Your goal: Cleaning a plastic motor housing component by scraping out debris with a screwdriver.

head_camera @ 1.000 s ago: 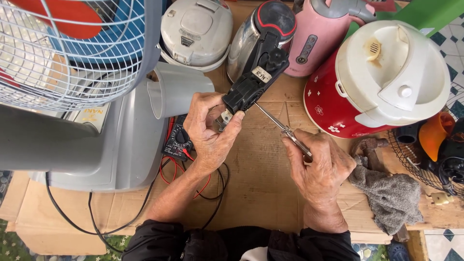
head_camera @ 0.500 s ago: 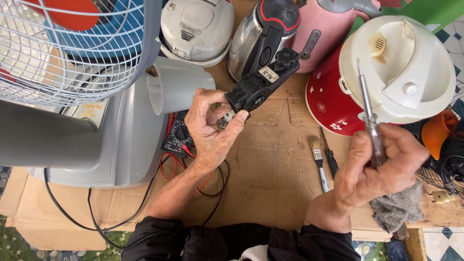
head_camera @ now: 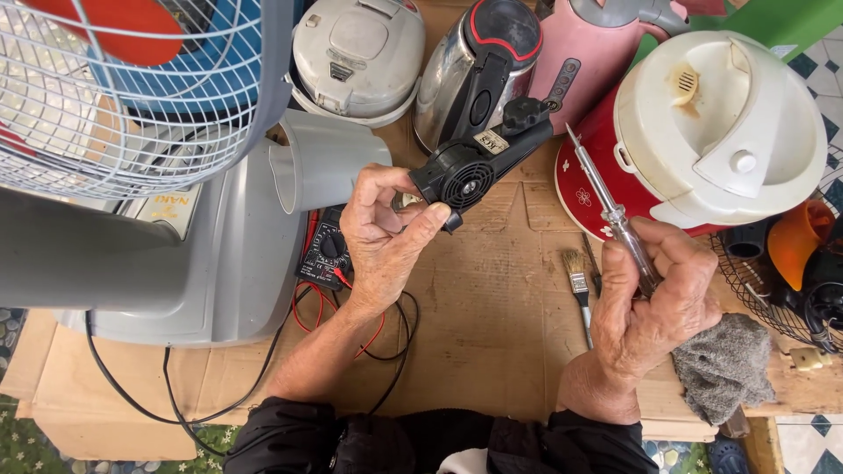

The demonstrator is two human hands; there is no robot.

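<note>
Left hand [head_camera: 384,230] gripped your light, rigid black dryer [head_camera: 481,161] by its vented end; right hand [head_camera: 659,303] clutched a slim screwdriver [head_camera: 608,204].

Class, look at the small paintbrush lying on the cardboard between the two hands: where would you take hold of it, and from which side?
Grip the paintbrush by its slim handle, probably from above. It lies flat on the cardboard with bristles pointing away, and the handle end nears the right hand, which already holds a screwdriver.
</note>
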